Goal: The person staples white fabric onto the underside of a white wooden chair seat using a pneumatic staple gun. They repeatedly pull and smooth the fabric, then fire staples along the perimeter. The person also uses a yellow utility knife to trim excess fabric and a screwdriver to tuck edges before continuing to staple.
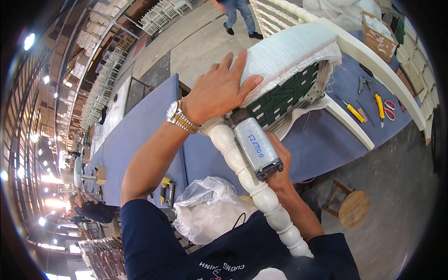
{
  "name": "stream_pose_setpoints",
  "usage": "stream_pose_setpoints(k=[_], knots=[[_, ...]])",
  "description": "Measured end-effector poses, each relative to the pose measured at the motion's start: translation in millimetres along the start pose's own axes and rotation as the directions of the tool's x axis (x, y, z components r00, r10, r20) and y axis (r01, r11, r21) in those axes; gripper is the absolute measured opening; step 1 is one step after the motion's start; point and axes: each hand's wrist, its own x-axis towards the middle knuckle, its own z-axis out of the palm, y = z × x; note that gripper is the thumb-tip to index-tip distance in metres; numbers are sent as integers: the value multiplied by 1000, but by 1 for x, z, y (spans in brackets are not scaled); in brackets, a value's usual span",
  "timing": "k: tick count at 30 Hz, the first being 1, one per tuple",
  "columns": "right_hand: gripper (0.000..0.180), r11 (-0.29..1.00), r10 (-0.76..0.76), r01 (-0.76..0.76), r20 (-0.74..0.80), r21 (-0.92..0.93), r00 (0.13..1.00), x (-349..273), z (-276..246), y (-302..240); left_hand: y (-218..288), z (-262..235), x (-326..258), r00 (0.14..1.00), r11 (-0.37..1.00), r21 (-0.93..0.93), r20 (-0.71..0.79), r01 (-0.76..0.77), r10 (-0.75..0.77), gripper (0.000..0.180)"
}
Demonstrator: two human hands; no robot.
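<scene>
A cream-white chair with a beaded, turned leg (pixel 238 170) lies tipped over in front of me, the leg pointing toward my body. White woven fabric (pixel 289 51) covers its padded seat, and dark green webbing (pixel 284 95) shows on the underside. My left hand (pixel 219 88), with a watch on the wrist, lies with fingers spread on the fabric near the seat's edge. Below it, my right hand (pixel 279 165) is closed around a silver-grey staple gun (pixel 254 142), which hides part of the fingers. The gun's dark nose meets the seat's corner beside the leg.
On the blue-covered table (pixel 312 158) lie a yellow-handled screwdriver (pixel 354 113), a yellow cutter (pixel 379 105) and red-handled scissors (pixel 389 109). A yellow-black staple gun (pixel 166 190) and plastic wrapping (pixel 205 210) are nearer me. A wooden stool (pixel 353 209) stands right; a person (pixel 240 16) stands beyond.
</scene>
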Motion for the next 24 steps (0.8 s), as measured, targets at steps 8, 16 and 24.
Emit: stream_pose_setpoints(k=[8, 16, 24], knots=[[59, 998, 52, -52, 0, 22, 999, 3, 0, -5, 3, 6, -6, 999, 999, 41, -40, 28, -27, 81], [51, 969, 162, -149, -52, 196, 985, -10, 7, 8, -33, -18, 10, 999, 971, -240, 40, -15, 26, 78], [55, 993, 50, -50, 7, 106, 999, 1, -1, 0, -20, 1, -3, 999, 998, -53, -40, -26, 24, 90]])
